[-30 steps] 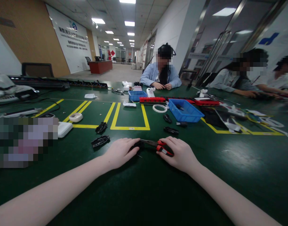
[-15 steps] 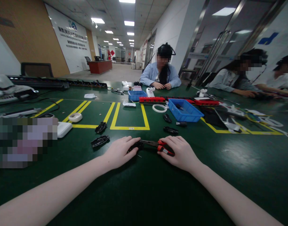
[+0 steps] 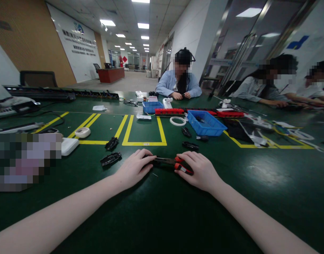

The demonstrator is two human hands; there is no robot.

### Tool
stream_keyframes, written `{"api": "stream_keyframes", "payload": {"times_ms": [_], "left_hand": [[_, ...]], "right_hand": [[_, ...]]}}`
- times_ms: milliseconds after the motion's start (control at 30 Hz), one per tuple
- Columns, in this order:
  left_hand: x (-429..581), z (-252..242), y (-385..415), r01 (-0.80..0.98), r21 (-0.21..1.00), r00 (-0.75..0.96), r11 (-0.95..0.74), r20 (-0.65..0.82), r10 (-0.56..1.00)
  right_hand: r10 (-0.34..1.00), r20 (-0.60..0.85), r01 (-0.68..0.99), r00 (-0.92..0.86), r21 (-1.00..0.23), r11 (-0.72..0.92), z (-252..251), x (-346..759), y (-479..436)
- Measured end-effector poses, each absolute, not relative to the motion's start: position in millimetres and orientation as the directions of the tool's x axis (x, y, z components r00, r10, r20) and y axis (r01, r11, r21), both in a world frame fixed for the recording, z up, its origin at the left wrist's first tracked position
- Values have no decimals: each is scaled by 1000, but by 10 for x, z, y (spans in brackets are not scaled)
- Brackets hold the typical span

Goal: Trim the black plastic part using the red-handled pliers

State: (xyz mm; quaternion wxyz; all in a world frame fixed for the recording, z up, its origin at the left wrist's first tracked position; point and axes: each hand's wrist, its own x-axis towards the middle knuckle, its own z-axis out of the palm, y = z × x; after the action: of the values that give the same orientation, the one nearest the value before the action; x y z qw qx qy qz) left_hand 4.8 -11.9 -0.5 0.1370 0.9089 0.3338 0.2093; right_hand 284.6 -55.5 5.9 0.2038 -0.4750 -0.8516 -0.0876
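Note:
My right hand (image 3: 200,171) is closed round the red handles of a pair of long-nose pliers (image 3: 179,165), whose jaws point left. My left hand (image 3: 137,167) pinches a small black part, mostly hidden by the fingers, at the tip of the jaws. Whether the jaws grip that part I cannot tell. A thin metal pin (image 3: 155,174) lies on the green table just below the jaws. Left of my left hand lie two black plastic shell pieces, a nearer one (image 3: 111,159) and a farther one (image 3: 112,143). Black parts (image 3: 190,145) lie beyond my right hand.
Beyond my hands stand a blue bin (image 3: 206,123) with dark items and a smaller blue bin (image 3: 152,107). A white ring (image 3: 178,121) lies between them. Red strips (image 3: 169,111) run behind. A white box (image 3: 69,146) is at left. A person (image 3: 179,79) sits opposite; others sit at right.
The view has shifted slightly. My left fingers now cover more of the black part, and the pin shows apart from them on the table. The pliers stay in my right hand.

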Motion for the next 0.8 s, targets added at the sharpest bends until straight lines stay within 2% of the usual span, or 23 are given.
{"api": "stream_keyframes", "payload": {"times_ms": [367, 500, 667, 800], "left_hand": [[42, -19, -94, 544, 382, 709, -747, 267, 653], [39, -28, -92, 547, 388, 702, -742, 270, 659], [39, -43, -74, 535, 395, 704, -747, 280, 652], [41, -47, -67, 513, 430, 697, -743, 296, 653]], "right_hand": [[746, 493, 841, -447, -52, 538, 58, 2843, -560], [712, 536, 839, -454, -13, 544, 43, 2854, -534], [702, 515, 833, -492, 44, 551, 26, 2864, -496], [733, 473, 833, -489, 5, 553, 53, 2863, -508]]}}
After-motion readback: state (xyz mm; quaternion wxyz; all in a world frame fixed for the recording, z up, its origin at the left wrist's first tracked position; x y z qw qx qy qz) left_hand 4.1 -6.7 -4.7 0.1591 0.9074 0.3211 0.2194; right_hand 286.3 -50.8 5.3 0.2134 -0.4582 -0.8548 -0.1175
